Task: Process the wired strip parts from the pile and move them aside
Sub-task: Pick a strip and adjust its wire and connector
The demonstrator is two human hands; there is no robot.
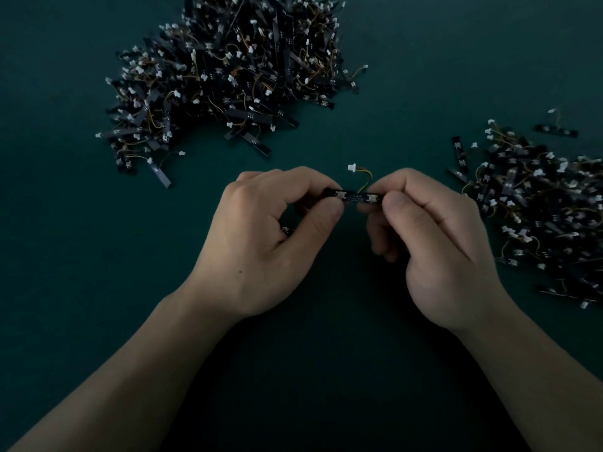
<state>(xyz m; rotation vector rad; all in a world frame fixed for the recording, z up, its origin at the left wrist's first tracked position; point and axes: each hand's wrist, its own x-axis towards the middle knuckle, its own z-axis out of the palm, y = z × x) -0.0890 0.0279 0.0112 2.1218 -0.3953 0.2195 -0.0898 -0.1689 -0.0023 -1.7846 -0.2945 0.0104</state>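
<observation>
The big pile (222, 70) of wired strip parts lies at the far left-centre of the dark green table (65, 223), a loose tangle of black strips, thin wires and white plugs, probably the stock waiting to be worked. Nearer, the left hand (261, 243) has its grip closed on one end of a single strip part (354, 197), thumb and curled forefinger pinching it. The strip is held level above the table between both hands, its face turned up, likely so it can be checked or flexed. Its wire loops up behind to a white plug (351, 167). The right hand (440, 249) pinches the other end in the same closed grip. At the far right lies a smaller heap (535, 203), apparently the finished parts.
</observation>
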